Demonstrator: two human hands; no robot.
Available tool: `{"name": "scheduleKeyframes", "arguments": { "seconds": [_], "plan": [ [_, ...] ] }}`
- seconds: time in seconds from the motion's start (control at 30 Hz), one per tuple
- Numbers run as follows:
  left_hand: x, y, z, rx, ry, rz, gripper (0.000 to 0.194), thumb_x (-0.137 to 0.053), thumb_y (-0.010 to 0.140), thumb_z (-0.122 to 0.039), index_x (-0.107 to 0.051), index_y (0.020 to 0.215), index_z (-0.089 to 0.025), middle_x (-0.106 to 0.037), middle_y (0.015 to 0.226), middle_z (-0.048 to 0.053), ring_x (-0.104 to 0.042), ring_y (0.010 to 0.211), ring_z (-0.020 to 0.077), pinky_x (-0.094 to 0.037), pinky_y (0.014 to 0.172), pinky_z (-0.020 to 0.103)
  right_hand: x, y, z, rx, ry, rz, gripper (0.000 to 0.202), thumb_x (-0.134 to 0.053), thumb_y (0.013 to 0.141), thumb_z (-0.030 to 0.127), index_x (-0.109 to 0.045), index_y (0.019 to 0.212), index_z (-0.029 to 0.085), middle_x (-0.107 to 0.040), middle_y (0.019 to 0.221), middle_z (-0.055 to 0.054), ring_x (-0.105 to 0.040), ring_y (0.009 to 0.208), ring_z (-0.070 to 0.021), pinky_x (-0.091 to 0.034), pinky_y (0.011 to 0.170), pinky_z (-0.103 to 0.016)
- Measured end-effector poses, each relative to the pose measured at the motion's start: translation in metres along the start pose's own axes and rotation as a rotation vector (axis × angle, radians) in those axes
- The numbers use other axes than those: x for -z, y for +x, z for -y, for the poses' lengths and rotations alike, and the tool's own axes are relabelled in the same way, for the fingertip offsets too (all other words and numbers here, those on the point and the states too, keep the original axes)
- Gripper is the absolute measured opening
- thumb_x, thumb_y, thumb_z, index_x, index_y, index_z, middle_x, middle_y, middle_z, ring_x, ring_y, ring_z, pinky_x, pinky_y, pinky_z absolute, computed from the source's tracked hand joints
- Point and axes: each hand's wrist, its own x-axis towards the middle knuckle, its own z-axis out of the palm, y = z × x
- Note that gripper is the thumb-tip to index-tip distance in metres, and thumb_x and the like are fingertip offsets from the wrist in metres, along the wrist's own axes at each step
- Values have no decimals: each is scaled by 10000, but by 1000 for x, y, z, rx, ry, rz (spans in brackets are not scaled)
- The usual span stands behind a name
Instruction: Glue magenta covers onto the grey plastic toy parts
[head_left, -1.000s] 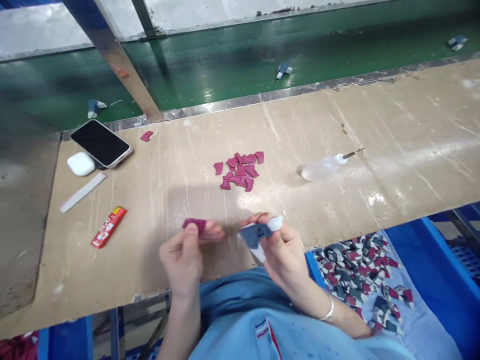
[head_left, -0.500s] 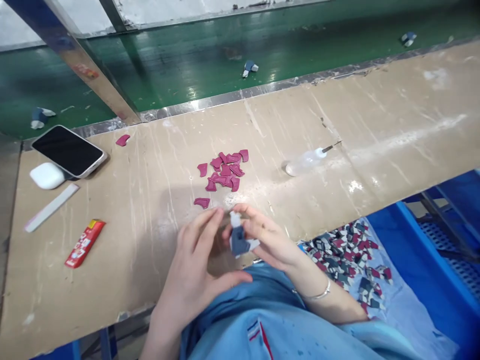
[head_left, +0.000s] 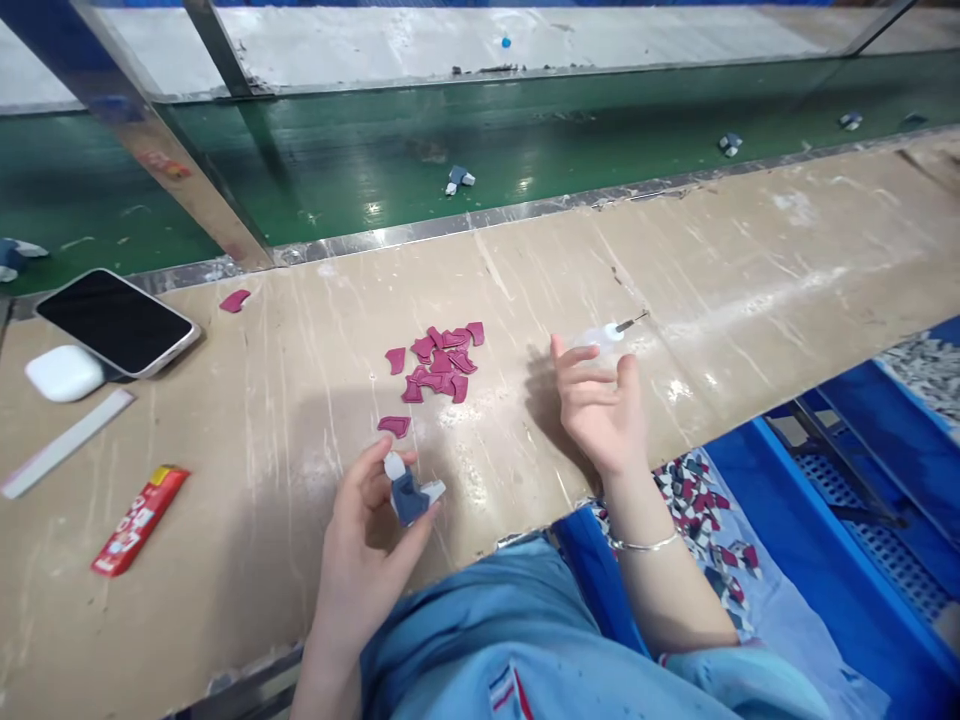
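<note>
My left hand [head_left: 367,550] is closed on a small dark-blue and white plastic piece [head_left: 409,495], held between thumb and fingers over the table's near edge. Out to the right, my right hand [head_left: 600,410] is open, palm up, its fingers apart and beside a translucent squeeze bottle [head_left: 600,338] with a thin metal needle tip. The bottle lies on its side, partly hidden behind the fingers; whether they touch it I cannot tell. Ahead of my left hand lie a single maroon piece [head_left: 394,427] and a loose pile of flat maroon pieces [head_left: 441,362].
A phone [head_left: 116,322], white earbud case [head_left: 66,373], pale strip [head_left: 67,443] and red wrapped packet [head_left: 141,520] lie at left. Beyond a metal edge, a green belt [head_left: 330,150] carries several blue-white pieces. A blue bin [head_left: 795,510] with many pieces stands below at right.
The blue-white piece has passed from my right hand into my left. My right hand has moved right to the bottle and opened. The pieces on the belt have shifted left.
</note>
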Motion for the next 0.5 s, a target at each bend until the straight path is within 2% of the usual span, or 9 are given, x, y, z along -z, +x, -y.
{"name": "scheduleKeyframes", "arguments": {
  "seconds": [0.07, 0.13, 0.17, 0.23, 0.33, 0.37, 0.43, 0.5],
  "plan": [
    [1, 2, -1, 30, 13, 4, 559, -856, 902, -318, -649, 1421, -309, -818, 1300, 70, -834, 1095, 220, -675, 965, 352, 12, 10, 12, -37, 143, 68, 308, -706, 1097, 385, -691, 1337, 193, -777, 892, 67, -660, 692, -45, -525, 575, -101],
    [2, 5, 1, 51, 16, 29, 560, -834, 910, -312, -632, 1432, -300, -813, 1327, 80, -834, 1110, 221, -675, 964, 357, 16, 19, 19, -72, 74, 97, 167, -749, 1044, 244, -728, 1194, 176, -724, 785, 93, -606, 629, -28, -479, 558, -82],
    [2, 7, 3, 60, 15, 47, 564, -824, 914, -310, -624, 1441, -302, -814, 1336, 80, -835, 1094, 213, -674, 958, 354, 15, 21, 19, -67, -31, 85, 118, -763, 1016, 228, -736, 1120, 179, -674, 728, 109, -551, 583, -23, -429, 528, -81],
    [3, 11, 6, 61, 12, 91, 579, -816, 906, -312, -617, 1450, -301, -824, 1324, 79, -839, 1010, 196, -673, 908, 343, 5, 22, 13, -24, -307, 13, 150, -781, 981, 342, -728, 980, 201, -541, 637, 129, -406, 500, -32, -321, 468, -114],
    [6, 17, 8, 62, 40, 172, 591, -831, 873, -316, -622, 1425, -280, -839, 1287, 91, -840, 954, 206, -664, 821, 331, -22, 9, -15, 69, -604, -134, 431, -738, 920, 671, -685, 837, 251, -456, 597, 105, -292, 454, -72, -268, 414, -207],
    [7, 18, 7, 66, 48, 191, 591, -832, 864, -307, -622, 1416, -271, -840, 1281, 95, -840, 949, 209, -659, 805, 327, -33, 2, -27, 98, -626, -162, 462, -747, 892, 719, -688, 841, 263, -502, 616, 84, -324, 450, -84, -287, 406, -231],
    [7, 20, 5, 72, 54, 210, 592, -824, 859, -278, -621, 1415, -267, -839, 1278, 89, -830, 924, 199, -653, 802, 321, -49, -13, -52, 155, -659, -152, 446, -834, 827, 709, -725, 899, 282, -601, 673, 49, -424, 451, -112, -299, 382, -258],
    [7, 20, 3, 56, 55, 211, 597, -811, 862, -249, -622, 1428, -274, -838, 1270, 72, -810, 867, 179, -651, 793, 316, -58, -24, -74, 299, -777, -115, 423, -886, 809, 669, -754, 950, 293, -662, 742, 24, -536, 511, -147, -369, 409, -281]
  ]
}}
